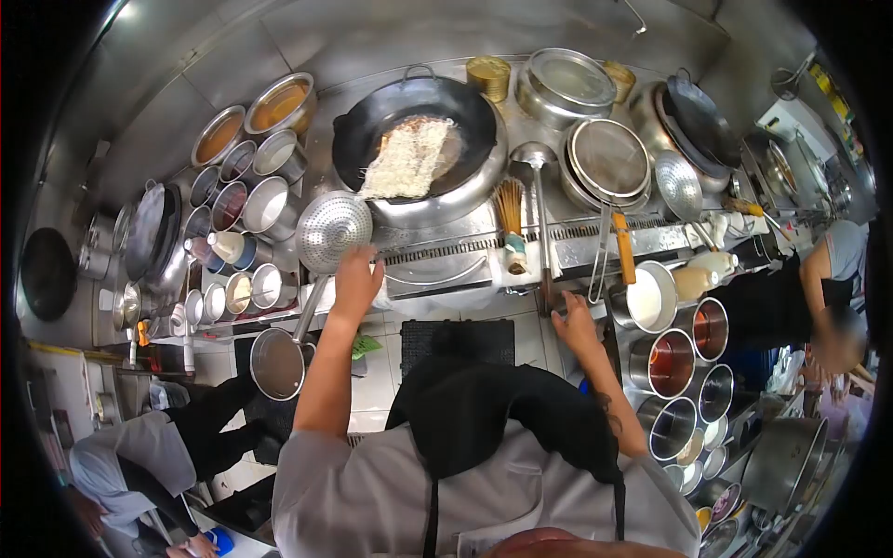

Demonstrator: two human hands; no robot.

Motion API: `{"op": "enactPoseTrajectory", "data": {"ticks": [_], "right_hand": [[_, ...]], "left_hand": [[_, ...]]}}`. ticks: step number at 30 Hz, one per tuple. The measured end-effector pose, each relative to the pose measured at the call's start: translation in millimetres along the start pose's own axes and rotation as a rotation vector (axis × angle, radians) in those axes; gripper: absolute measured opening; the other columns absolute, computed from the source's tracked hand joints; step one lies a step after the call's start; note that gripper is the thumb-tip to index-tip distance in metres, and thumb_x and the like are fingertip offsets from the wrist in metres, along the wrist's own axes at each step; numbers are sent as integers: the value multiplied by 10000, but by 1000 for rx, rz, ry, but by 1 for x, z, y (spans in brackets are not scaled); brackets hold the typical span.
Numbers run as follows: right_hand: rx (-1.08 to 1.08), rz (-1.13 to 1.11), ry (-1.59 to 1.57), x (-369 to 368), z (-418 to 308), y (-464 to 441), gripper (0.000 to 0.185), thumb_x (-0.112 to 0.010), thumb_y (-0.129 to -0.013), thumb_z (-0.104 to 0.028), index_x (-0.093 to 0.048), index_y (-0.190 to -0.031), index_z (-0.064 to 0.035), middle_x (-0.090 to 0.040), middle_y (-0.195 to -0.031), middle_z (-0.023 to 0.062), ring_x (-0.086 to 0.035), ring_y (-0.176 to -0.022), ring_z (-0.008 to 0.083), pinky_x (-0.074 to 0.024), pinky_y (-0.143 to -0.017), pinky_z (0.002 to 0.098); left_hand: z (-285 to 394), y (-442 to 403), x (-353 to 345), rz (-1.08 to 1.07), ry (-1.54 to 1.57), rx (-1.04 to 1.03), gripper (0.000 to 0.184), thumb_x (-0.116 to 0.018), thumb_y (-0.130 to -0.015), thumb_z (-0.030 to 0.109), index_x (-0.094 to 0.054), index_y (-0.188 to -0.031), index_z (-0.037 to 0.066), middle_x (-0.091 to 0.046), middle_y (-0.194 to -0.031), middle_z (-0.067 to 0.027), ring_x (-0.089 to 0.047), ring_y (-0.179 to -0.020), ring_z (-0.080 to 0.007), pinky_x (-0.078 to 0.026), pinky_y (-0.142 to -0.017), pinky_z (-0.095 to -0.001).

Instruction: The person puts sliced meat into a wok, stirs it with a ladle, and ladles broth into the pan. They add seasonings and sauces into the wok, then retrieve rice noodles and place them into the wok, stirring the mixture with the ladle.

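My left hand [355,281] is beside the perforated skimmer [333,223], just right of its handle, with its fingers apart and nothing visible in them. Near the lower end of the long-handled ladle [534,156] is my right hand [577,322], its fingers partly spread and curved; whether it touches the handle I cannot tell. Ahead of me a black wok [363,121] on the stove holds a flat, pale mass of thin noodles [409,160]. A bamboo wok brush [511,214] lies between wok and ladle.
Round strainers [609,158] rest on a pot to the right. Metal containers of sauces [270,200] crowd the left side, with more at right, including one of red liquid [668,361]. A saucepan [277,363] is by my left forearm. Other people stand at lower left and far right.
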State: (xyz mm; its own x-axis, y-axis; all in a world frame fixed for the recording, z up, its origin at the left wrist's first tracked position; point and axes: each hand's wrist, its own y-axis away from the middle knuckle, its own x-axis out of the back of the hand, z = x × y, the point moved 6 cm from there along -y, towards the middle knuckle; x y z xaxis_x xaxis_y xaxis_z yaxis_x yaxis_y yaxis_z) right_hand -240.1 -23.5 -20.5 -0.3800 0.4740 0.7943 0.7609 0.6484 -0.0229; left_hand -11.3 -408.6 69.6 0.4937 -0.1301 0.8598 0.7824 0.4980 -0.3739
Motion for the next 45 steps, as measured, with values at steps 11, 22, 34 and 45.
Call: {"op": "enactPoseTrajectory", "data": {"ticks": [11,22,34,45], "right_hand": [[-205,-5,76,-54,19,-52,690,-707,-753,-155,-425,-1336,83,-531,-1214,336,-535,-1122,478,-457,-977,454],[-327,-28,86,-82,61,-75,647,-686,-736,-120,-427,-1308,32,-650,-958,298,-636,-917,462,-507,-838,498],[-24,303,-94,5,7,-83,253,-632,-766,-132,-598,-968,14,-578,-692,131,-583,-602,248,-478,-599,370],[191,6,-366,25,-110,-147,305,-618,-873,-65,-571,-1170,-16,-546,-719,31,-477,-541,104,-410,-491,289]], "left_hand": [[-49,-147,-37,-255,-362,-299,285,-657,-718,49,-646,-1002,61,-604,-971,-121,-559,-977,-306,-443,-819,-441],[-66,-160,-56,-321,-527,-440,164,-623,-770,89,-655,-931,94,-648,-907,-87,-611,-911,-254,-434,-780,-390],[-72,-178,-48,-239,-593,-379,131,-615,-781,104,-647,-908,97,-653,-879,-84,-620,-874,-242,-434,-763,-392],[-100,-171,-50,-263,-564,-318,156,-570,-807,92,-642,-945,101,-632,-920,-89,-588,-927,-261,-429,-789,-421]]}}
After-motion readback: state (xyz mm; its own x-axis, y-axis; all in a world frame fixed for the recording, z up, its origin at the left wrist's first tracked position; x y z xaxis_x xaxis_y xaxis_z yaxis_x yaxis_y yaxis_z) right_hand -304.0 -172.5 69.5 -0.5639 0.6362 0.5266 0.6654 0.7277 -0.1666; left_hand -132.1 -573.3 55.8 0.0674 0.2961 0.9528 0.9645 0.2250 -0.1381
